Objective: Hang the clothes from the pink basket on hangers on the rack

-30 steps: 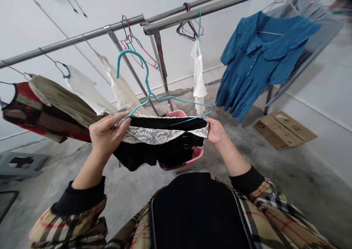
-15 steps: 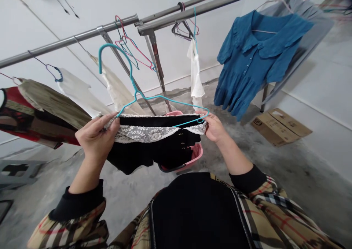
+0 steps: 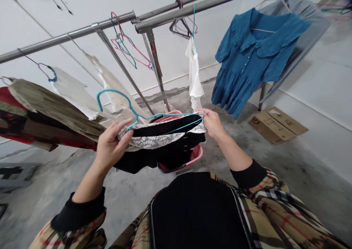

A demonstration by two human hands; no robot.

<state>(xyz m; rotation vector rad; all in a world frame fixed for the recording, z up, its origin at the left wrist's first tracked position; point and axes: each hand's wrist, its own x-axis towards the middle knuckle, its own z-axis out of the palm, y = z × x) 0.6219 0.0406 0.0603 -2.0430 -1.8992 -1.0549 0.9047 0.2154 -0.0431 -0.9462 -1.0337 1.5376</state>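
Both my hands hold up a black garment with a white lace collar (image 3: 156,146) in front of me. My left hand (image 3: 112,145) grips the collar's left end. My right hand (image 3: 213,123) pinches the right end together with the tip of a teal plastic-coated wire hanger (image 3: 118,97). The hanger's arm runs along the collar's upper edge, and its hook tilts to the left, free of the rail. Below the garment, a pink plastic basket (image 3: 194,157) stands on the floor, partly hidden behind the black cloth.
A steel drying rack (image 3: 82,31) runs overhead with several hangers and hanging clothes, including a blue dress (image 3: 242,62) at right and a red and olive garment (image 3: 35,117) at left. A cardboard box (image 3: 275,126) lies on the concrete floor by the white wall.
The hanger's hook has dropped from upright to a low tilt toward the left. My left hand has moved right along the collar, and the garment has tilted with it.
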